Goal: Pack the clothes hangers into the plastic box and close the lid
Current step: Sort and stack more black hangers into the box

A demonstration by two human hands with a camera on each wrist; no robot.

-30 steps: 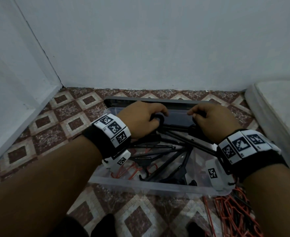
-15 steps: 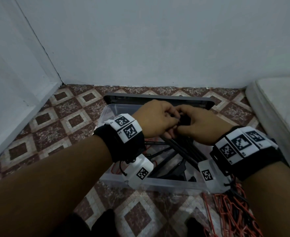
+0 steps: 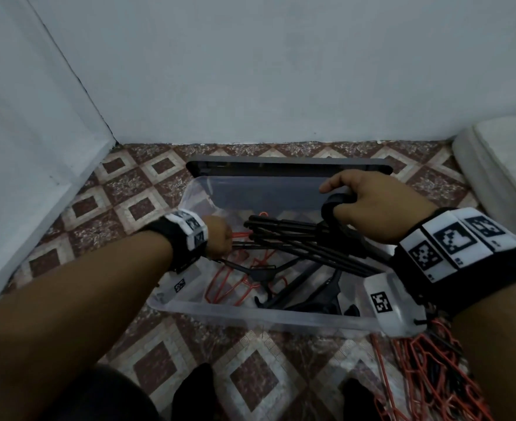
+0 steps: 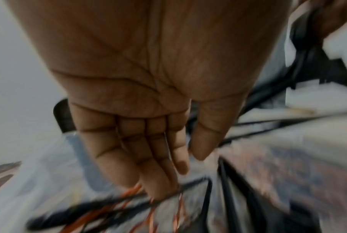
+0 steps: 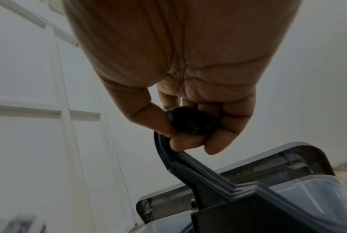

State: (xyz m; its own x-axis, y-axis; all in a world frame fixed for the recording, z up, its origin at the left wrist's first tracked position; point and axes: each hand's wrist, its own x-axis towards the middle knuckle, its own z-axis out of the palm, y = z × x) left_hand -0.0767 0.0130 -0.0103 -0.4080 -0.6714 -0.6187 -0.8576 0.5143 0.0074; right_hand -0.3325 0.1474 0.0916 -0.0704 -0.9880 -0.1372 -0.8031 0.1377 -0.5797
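A clear plastic box stands on the tiled floor with black and orange hangers lying in it. My right hand grips the hooks of a bundle of black hangers, whose arms slant down into the box. In the right wrist view the fingers and thumb curl round the black hook. My left hand reaches into the box's left side. Its fingers are straight and touch the hangers there; that view is blurred. The dark grey lid lies behind the box.
A pile of orange and black hangers lies on the floor at the lower right, under my right wrist. A white mattress edge stands at the right. White walls close the corner behind and to the left.
Both hands were together on the hooks over the box. My left hand has let go and dropped into the box's left side; my right hand has moved right, still holding the bundle.
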